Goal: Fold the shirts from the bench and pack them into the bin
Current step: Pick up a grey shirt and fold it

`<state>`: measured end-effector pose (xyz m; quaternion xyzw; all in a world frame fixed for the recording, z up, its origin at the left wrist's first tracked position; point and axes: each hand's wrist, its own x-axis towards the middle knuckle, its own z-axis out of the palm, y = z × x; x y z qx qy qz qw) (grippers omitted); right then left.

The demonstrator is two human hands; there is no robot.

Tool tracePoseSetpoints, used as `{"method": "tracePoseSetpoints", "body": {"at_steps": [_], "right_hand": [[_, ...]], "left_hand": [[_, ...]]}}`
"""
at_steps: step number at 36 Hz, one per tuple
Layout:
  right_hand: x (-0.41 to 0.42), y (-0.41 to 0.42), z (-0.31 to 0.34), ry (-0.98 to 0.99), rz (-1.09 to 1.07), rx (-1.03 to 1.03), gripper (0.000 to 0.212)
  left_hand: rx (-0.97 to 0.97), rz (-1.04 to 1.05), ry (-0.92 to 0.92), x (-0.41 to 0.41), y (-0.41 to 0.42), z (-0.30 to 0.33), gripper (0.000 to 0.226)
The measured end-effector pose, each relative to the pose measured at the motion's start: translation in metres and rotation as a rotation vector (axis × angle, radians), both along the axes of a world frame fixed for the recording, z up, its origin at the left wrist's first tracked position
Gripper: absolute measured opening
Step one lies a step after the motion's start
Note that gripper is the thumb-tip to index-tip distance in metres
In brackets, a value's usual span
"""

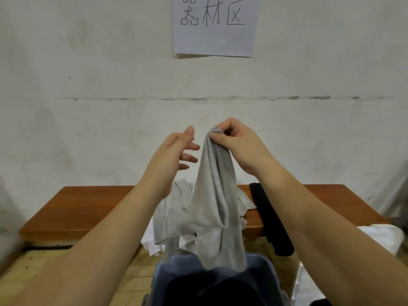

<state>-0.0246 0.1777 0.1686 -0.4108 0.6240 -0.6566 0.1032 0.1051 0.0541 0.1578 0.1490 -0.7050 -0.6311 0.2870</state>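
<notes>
Worktop (72, 202) runs brown along the wall, its left half bare, a black garment (268, 215) over its front edge at right. Bin (260, 281) sits below, near the front edge. Gray shirt (212, 202) hangs above it, pinched at top in the right hand (236, 146) grip; left hand (174, 151) spread just beside.

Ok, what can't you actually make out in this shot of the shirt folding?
Head view:
- Bin: contents just dark; bottom edge cuts it off.
- Grey shirt: bunched, so front and sleeves unclear.
- White garments: count hidden behind the shirt.
- Black garment: type unclear.
- Paper sign: top cropped.
</notes>
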Motion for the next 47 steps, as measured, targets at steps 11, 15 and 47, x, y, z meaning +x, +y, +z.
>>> {"method": "tracePoseSetpoints", "body": {"at_steps": [11,15,47], "right_hand": [[-0.012,0.008,0.015,0.001,-0.123,-0.008,0.012],[-0.029,0.025,0.012,-0.030,-0.167,-0.019,0.015],[-0.027,0.046,-0.014,-0.186,0.163,0.145,0.019]], "left_hand": [[-0.727,0.119,-0.528,-0.001,-0.006,-0.049,0.008],[-0.601,0.226,-0.397,0.004,-0.027,-0.033,0.014],[0.147,-0.219,-0.004,0.002,-0.087,0.006,0.018]]}}
